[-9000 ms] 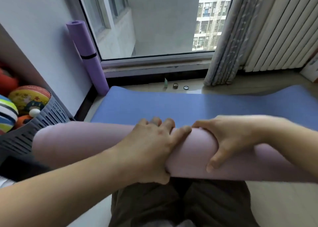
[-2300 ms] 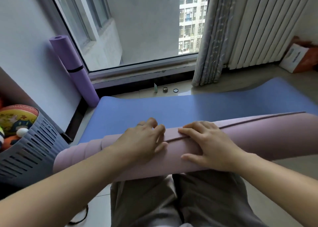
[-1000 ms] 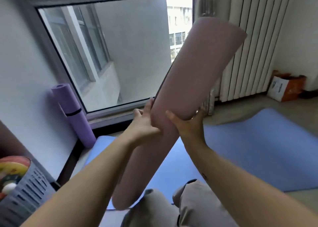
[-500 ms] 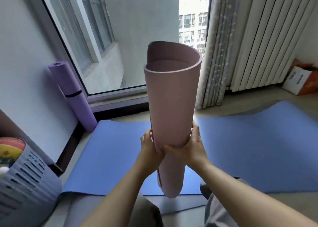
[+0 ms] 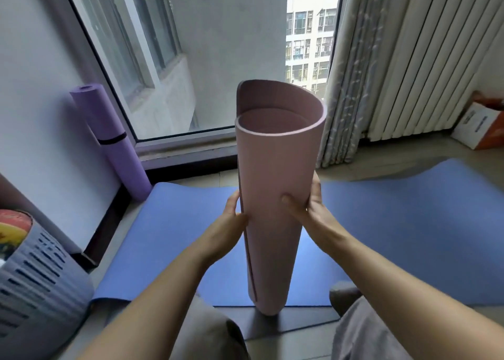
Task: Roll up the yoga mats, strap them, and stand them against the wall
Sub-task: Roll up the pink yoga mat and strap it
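Observation:
A pink yoga mat (image 5: 275, 174), loosely rolled and unstrapped, stands upright on its end on the floor between my knees. My left hand (image 5: 226, 226) grips its left side by the loose outer edge. My right hand (image 5: 311, 209) holds its right side, thumb across the front. A blue yoga mat (image 5: 403, 228) lies flat and unrolled on the floor behind it. A purple rolled mat (image 5: 109, 138) with a black strap leans against the wall at the window's left corner.
A grey slotted basket (image 5: 32, 283) with balls stands at the left. The window sill (image 5: 185, 147) and a curtain (image 5: 351, 86) with a radiator are behind. A cardboard box (image 5: 480, 125) sits at the far right. My knees are at the bottom.
The pink roll went from lying across my lap to tilted up, and now stands vertical on its end. Both hands still hold its middle.

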